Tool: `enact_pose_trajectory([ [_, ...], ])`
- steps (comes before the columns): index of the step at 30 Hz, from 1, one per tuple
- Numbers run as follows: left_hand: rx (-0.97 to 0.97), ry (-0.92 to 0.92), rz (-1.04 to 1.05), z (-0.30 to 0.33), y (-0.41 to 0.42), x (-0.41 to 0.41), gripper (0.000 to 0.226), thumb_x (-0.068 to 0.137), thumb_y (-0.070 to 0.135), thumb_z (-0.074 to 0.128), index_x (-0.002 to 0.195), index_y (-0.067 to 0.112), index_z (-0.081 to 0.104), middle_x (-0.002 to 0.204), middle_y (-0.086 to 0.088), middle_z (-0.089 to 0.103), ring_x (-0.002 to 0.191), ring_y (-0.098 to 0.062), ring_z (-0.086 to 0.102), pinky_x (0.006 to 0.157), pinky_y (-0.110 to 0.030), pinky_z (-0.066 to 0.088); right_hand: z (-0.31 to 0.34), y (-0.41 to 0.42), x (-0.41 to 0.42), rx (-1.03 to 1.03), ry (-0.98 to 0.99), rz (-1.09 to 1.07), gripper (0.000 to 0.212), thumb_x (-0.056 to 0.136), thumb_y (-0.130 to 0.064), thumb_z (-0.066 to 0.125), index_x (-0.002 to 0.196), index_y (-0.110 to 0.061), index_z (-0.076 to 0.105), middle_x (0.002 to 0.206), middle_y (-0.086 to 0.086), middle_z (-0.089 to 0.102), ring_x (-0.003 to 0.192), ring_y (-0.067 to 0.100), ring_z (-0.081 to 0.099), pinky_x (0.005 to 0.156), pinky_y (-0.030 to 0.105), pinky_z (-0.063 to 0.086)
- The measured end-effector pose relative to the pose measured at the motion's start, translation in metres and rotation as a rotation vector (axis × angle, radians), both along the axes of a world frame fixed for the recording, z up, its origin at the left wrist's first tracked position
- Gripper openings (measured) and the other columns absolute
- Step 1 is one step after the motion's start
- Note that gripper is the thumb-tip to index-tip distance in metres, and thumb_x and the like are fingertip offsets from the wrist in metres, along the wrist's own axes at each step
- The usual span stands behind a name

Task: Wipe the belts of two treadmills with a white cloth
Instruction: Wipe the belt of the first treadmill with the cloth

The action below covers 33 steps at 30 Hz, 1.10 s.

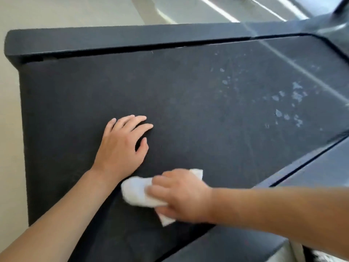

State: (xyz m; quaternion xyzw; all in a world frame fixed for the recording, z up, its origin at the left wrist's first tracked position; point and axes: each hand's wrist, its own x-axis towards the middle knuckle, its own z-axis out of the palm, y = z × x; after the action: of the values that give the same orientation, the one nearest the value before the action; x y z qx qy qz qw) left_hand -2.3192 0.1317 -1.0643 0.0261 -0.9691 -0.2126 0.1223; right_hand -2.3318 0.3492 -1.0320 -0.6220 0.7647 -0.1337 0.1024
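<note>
Nearest the camera, our two bare forearms reach in from the lower edge, the left from the lower left corner and the right from the right side. Our right hand (181,193) lies on top of the white cloth (136,193), its fingers curled over the bunched fabric and pinning it to the belt (188,103); the hand is blurred, so we cannot tell exactly how the fingertips sit. The cloth shows beyond the fingers on the left and sticks out past the hand at the upper right and lower edge. Our left hand (122,146) rests palm down on the belt just beside the cloth, fingers straight and slightly spread, holding nothing. The belt is dark and matte; pale grey smudges (294,97) are scattered over its right part, well apart from both hands. A dark side rail (113,40) borders the belt's far edge, with light floor (56,12) beyond it.
</note>
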Motion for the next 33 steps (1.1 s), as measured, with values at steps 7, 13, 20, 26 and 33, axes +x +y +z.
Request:
enact_pose_trajectory([
  [7,0.037,-0.027,-0.004,-0.005,-0.001,-0.001,0.045,0.098,0.021,0.043,0.137,0.028,0.066,0.152,0.01,0.055,0.145,-0.022,0.046,0.123,-0.051,0.027,-0.006,0.011,-0.1,-0.13,0.157,0.115,0.026,0.094,-0.029,0.063,0.109,-0.008,0.066,0.098,0.008,0.061,0.082,0.031,0.058,0.067,0.039,0.046],
  [13,0.067,-0.108,0.13,0.009,0.049,-0.009,0.047,0.098,0.032,0.043,0.14,0.026,0.062,0.155,0.01,0.052,0.151,-0.02,0.038,0.124,-0.055,0.023,0.014,0.076,-0.269,-0.074,0.266,-0.668,0.026,0.1,-0.042,0.049,0.092,-0.018,0.044,0.091,-0.001,0.056,0.085,0.036,0.06,0.063,0.039,0.039],
  [20,0.0,-0.157,0.043,0.013,0.11,-0.066,0.047,0.099,0.032,0.041,0.141,0.025,0.061,0.155,0.008,0.05,0.148,-0.018,0.04,0.124,-0.05,0.026,-0.004,0.152,-0.107,0.039,-0.014,0.553,0.023,0.1,-0.035,0.052,0.112,-0.019,0.064,0.095,-0.002,0.051,0.074,0.021,0.042,0.065,0.034,0.033],
  [26,-0.043,-0.124,0.197,0.006,0.147,-0.086,0.042,0.095,0.018,0.049,0.135,0.017,0.062,0.15,0.003,0.052,0.142,-0.027,0.046,0.116,-0.062,0.033,0.006,0.094,-0.355,-0.186,0.186,-0.338,0.024,0.095,-0.039,0.055,0.102,-0.017,0.061,0.097,0.001,0.064,0.091,0.033,0.064,0.069,0.041,0.048],
  [33,-0.001,-0.152,0.381,0.015,0.152,-0.091,0.048,0.096,0.019,0.05,0.143,0.011,0.054,0.154,-0.003,0.048,0.145,-0.024,0.042,0.124,-0.041,0.03,-0.015,0.103,-0.261,-0.232,-0.049,0.157,0.018,0.087,-0.033,0.067,0.094,-0.017,0.061,0.087,0.003,0.059,0.072,0.032,0.061,0.057,0.038,0.044],
])
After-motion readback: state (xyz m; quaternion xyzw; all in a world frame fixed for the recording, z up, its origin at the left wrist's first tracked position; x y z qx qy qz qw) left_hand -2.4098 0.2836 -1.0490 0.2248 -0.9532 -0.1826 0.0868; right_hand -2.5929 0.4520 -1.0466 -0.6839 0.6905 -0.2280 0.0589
